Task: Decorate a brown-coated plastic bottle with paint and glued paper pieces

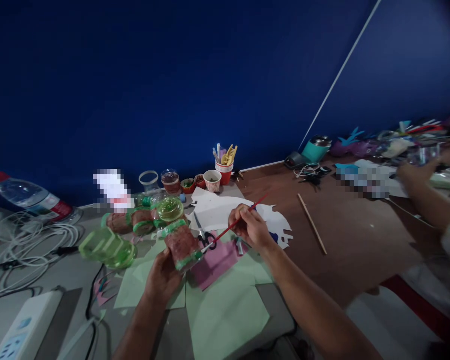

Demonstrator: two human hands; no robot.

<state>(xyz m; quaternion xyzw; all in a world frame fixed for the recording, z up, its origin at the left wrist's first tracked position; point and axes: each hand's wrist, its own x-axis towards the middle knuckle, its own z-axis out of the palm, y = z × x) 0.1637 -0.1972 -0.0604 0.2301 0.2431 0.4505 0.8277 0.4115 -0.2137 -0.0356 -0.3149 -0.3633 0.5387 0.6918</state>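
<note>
My left hand (164,275) grips a clear plastic cup (182,245) tilted on its side, its wall painted reddish brown with green bands at both ends. In my right hand (249,225) is a red paintbrush (225,231), pinched near its middle. The brush tip touches or nearly touches the green band at the cup's lower right end. Beneath them lie pink paper (215,265) and pale green sheets (225,320). Scissors (201,232) with black handles rest just behind the cup. White cut paper (217,209) spreads behind my right hand.
Similar painted cups (120,222) lie at left behind a green plastic container (108,249). Small paint cups (212,181) line the wall. A water bottle (33,197), coiled cables and a power strip (26,325) are at left. Right are a wooden stick (312,224) and another person's arm (431,192).
</note>
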